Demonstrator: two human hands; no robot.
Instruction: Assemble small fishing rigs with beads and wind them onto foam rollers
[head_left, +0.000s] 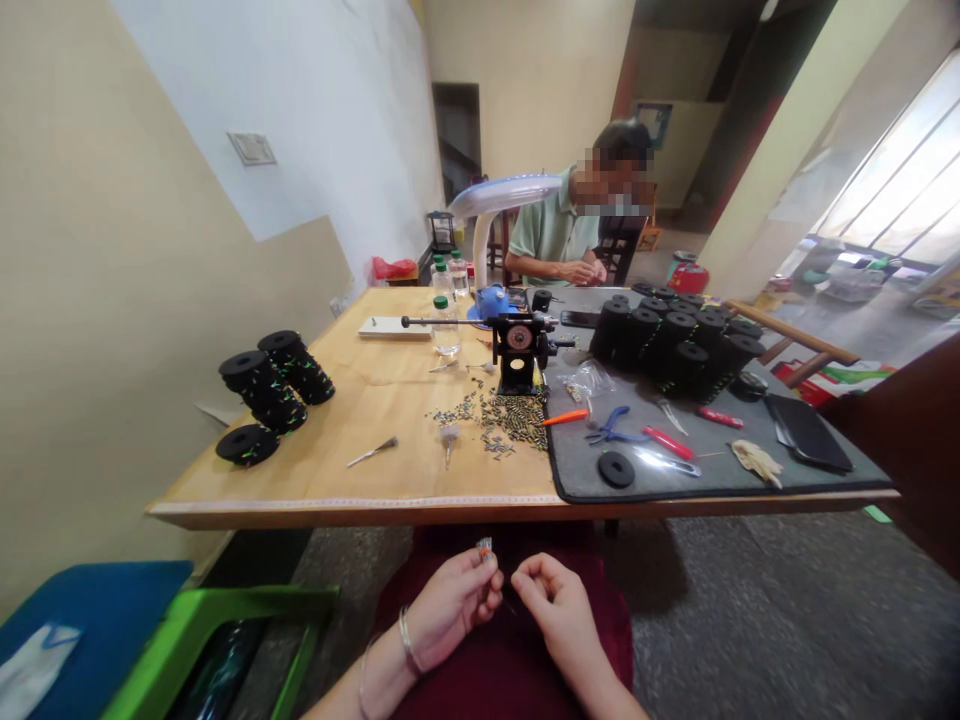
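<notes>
Over my lap, below the table's front edge, my left hand grips a small bundle of thin grey strands with an orange band, which sticks up past the thumb. Just to its right, a little apart, is my right hand, thumb and forefinger pinched together. Whatever lies in that pinch is too small to make out. Similar wispy bundles lie on the wooden tabletop, including one with a dark tip and one fanned out. A pile of tiny dark-and-yellow pieces spreads beside them.
A black winding device with a dial stands mid-table, its long rod pointing left. Black spools stand at left and right. Blue pliers rest on the grey mat. A co-worker sits opposite, behind a lamp.
</notes>
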